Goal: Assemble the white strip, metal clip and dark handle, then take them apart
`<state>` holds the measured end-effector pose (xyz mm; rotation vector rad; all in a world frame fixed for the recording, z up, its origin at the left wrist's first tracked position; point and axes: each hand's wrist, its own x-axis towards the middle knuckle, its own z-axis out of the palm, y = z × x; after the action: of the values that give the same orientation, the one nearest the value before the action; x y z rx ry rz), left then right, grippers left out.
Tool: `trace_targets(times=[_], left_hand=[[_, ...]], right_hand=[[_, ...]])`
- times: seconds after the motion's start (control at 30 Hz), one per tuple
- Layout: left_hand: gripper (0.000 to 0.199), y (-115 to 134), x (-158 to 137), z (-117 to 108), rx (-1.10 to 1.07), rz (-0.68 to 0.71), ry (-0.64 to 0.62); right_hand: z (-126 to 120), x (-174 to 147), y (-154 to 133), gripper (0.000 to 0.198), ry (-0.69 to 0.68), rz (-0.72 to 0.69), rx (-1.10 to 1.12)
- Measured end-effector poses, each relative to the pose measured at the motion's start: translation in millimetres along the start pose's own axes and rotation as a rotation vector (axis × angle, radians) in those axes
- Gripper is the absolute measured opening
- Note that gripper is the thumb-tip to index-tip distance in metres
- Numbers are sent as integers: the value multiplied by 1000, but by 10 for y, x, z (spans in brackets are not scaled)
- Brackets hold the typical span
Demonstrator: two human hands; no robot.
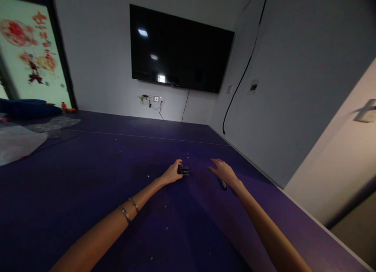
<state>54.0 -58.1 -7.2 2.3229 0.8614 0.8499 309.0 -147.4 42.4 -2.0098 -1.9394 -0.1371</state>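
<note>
Left hand point(172, 174) is gripping a small black gadget point(185, 171); right hand point(225, 171), fingers loose, partly covers some dark stick point(224, 185) nearer the desk point(117, 178)'s right edge.

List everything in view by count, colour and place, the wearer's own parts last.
Small block: 1, dark, in left hand
Slim object: 1, dark and grey, under right hand, partly hidden
Table: 1, purple-blue, beneath both hands
Scraps: several, whitish, on table
Plastic sheeting: count unclear, white and clear, table's left side
Cloth: apparently 1, blue, far left
Small item: 1, orange, beside cloth
Decorated panel: 1, pale with red motifs, upper left
Television: 1, black, on back wall
Sockets and thin cables: several, white and dark, below television
Thick cable: 1, black, along right wall
Fixture: 1, pale, far right
Bracelets: 2, silvery, left forearm
Left hand: 1, bare, around small block
Right hand: 1, bare, over slim object
</note>
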Motion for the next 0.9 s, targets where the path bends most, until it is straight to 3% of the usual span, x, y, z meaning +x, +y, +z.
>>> trace_targets(times=[0.1,0.2,0.57,0.73,0.9], left_hand=[[66,142,-54,-63,-13,82,-32],[68,270,-111,-93,-6,141,-53],[64,495,-216,17,-7,196,-58],[59,309,-204,-6,81,216,-85],[48,-157,-261,-118,194,56,-82]], right_hand=[[33,28,-221,67,-121,-211,219],[44,13,-398,77,-218,-315,288],[28,-87,-581,47,-173,-439,222],[-91,-91,-220,47,-186,-426,202],[-251,-78,631,56,-150,-189,135]])
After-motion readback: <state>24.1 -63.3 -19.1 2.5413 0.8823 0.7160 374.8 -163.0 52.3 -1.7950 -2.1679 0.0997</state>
